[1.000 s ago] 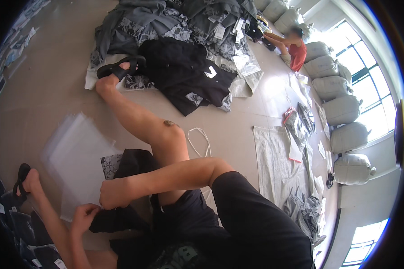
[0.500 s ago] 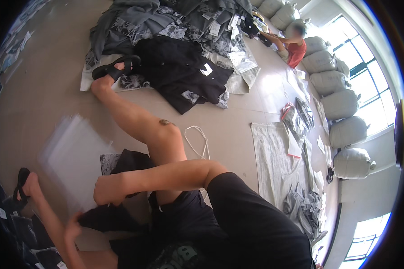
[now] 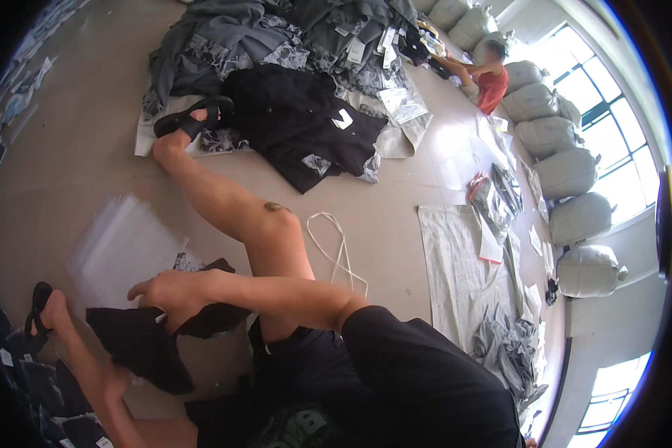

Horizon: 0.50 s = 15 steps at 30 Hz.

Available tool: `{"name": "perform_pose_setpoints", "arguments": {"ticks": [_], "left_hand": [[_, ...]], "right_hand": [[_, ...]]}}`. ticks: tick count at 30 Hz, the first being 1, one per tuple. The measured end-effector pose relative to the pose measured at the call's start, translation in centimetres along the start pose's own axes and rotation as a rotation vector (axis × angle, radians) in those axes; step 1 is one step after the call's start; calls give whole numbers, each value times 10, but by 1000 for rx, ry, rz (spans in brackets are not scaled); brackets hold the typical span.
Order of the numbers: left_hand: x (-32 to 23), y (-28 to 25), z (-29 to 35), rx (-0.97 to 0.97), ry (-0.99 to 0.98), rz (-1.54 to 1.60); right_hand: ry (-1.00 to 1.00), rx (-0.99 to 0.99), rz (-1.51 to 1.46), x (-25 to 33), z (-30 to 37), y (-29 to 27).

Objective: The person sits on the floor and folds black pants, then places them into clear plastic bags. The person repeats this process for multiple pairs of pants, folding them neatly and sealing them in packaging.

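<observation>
My right hand (image 3: 173,293) reaches across from the right, over my bent leg, fingers curled on a black garment (image 3: 138,347). The cloth hangs in a dark flap below the hand, and a small white tag shows at its upper edge. More black fabric and a grey-and-white patterned piece (image 3: 189,260) lie just beyond the wrist. Near the lower left edge of the garment, beside my other leg, a blurred patch of skin seems to be my left hand (image 3: 116,379); its fingers are hidden. A stack of clear plastic bags (image 3: 123,243) lies beyond the right hand.
A black patterned garment (image 3: 299,112) lies spread ahead by my sandalled foot, before a heap of grey clothes (image 3: 231,37). A white cord (image 3: 342,246) and pale cloth (image 3: 455,261) lie rightward. White sacks (image 3: 567,164) line the window wall; a person in red (image 3: 491,88) sits there.
My right hand has shifted slightly left and up, its fingers now reaching leftward. The black garment has swung up and left into view, covering much of where my left hand showed.
</observation>
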<state>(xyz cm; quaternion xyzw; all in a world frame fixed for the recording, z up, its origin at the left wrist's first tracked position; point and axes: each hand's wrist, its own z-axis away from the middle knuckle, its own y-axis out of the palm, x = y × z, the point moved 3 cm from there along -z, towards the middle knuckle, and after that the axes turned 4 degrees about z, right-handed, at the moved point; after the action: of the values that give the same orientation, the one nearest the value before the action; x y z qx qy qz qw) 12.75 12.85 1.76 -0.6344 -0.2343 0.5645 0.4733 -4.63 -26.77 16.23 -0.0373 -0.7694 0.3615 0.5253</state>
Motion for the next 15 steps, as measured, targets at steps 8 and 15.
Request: {"name": "perform_pose_setpoints", "arguments": {"ticks": [8,15], "left_hand": [[-3,-23,-35,-213,-40,129],[-9,-29,-47,-302,-24,233]], "right_hand": [[-347,-39,-454,43,-18,22],[-241,74,-446,8,-20,81]]}}
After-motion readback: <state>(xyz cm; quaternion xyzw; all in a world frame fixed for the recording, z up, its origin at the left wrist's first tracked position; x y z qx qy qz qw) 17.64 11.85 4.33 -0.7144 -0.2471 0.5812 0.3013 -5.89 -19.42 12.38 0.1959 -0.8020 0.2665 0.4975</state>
